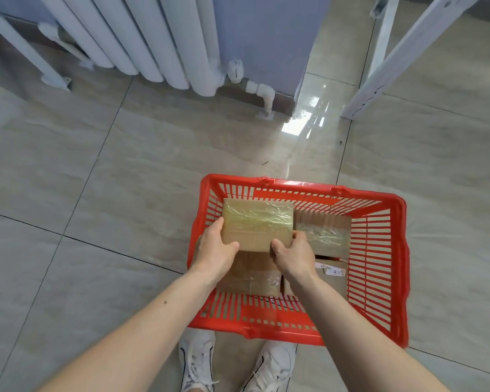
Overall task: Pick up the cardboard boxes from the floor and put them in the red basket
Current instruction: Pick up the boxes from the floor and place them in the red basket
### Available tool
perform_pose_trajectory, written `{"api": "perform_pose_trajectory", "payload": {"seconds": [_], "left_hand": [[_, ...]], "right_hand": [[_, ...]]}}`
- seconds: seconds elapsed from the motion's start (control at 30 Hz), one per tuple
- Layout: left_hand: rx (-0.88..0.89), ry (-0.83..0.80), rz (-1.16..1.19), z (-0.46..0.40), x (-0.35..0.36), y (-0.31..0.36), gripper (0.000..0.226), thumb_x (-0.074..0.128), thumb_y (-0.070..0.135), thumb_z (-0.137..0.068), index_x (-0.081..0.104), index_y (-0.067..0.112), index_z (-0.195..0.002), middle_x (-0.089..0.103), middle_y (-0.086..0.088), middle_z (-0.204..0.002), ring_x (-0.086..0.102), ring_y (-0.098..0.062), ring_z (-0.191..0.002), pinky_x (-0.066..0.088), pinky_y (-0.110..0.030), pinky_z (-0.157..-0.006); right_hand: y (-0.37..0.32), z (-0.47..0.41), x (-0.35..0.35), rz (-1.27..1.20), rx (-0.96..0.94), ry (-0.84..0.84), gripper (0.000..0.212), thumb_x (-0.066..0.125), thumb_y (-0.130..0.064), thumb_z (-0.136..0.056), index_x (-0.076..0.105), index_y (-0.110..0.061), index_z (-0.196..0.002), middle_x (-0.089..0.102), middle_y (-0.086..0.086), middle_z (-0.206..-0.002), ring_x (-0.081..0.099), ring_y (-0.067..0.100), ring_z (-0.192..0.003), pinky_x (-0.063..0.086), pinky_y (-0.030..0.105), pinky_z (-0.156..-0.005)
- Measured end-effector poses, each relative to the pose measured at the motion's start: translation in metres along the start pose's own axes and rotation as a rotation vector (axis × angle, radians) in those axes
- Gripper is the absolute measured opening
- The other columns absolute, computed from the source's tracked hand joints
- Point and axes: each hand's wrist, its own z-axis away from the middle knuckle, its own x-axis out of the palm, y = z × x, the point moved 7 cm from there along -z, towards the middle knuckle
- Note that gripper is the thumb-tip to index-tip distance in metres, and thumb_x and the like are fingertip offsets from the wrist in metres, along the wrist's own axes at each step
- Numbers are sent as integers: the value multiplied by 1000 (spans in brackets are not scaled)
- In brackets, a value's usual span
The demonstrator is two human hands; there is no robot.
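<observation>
A red plastic basket (pixel 379 267) stands on the tiled floor just in front of my feet. Both hands hold a taped cardboard box (pixel 256 222) over the basket's far-left part: my left hand (pixel 214 251) grips its near-left corner, my right hand (pixel 292 254) its near-right corner. Inside the basket lie three more cardboard boxes: one with shiny tape at the far right (pixel 327 236), one at the near left (pixel 255 275) under my hands, and one with a white label at the near right (pixel 333 274), partly hidden by my right forearm.
A white radiator (pixel 153 43) with a pipe and valve (pixel 262 93) runs along the far wall. A white metal frame leg (pixel 379 83) stands at the far right. My white sneakers (pixel 198 360) are at the basket's near edge. Grey tiles surround the basket.
</observation>
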Motion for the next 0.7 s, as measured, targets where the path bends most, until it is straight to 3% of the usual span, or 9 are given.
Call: {"api": "perform_pose_trajectory", "payload": {"seconds": [0.13, 0.27, 0.37, 0.57, 0.7], "left_hand": [[21, 8, -107, -34, 7, -11, 65, 65, 16, -89, 38, 12, -148, 47, -6, -149, 44, -21, -137, 35, -33, -114], [50, 2, -179, -55, 16, -17, 70, 60, 21, -94, 26, 8, -153, 20, -3, -162, 21, -17, -149, 15, -26, -119], [74, 13, -200, -58, 19, -15, 71, 57, 22, -95, 21, 9, -155, 13, -1, -164, 16, -16, -150, 14, -26, -119], [51, 5, -199, -27, 12, -3, 73, 55, 25, -95, 17, 13, -156, 8, 0, -165, 8, -17, -152, 11, -31, -121], [39, 5, -169, 9, -4, 18, 71, 58, 23, -94, 22, 13, -155, 15, -2, -164, 14, -16, -151, 13, -29, -120]], "right_hand": [[6, -32, 26, -6, 24, 19, 50, 59, -27, -95, 42, -10, -139, 56, 15, -134, 56, 32, -120, 48, 39, -96], [5, -53, 44, -26, 14, 26, 49, 57, -27, -96, 43, -10, -140, 52, 15, -138, 55, 32, -121, 47, 41, -99], [4, -56, 49, -24, 2, 31, 52, 54, -29, -97, 41, -11, -144, 46, 14, -143, 55, 33, -122, 47, 46, -102], [1, -21, 32, -13, -5, -63, 72, 53, -29, -98, 15, -11, -156, 30, 11, -159, 34, 30, -145, 31, 47, -117], [-2, 19, -4, -29, 11, -59, 61, 55, -34, -97, 32, -10, -149, 40, 12, -152, 45, 29, -136, 40, 43, -109]]}}
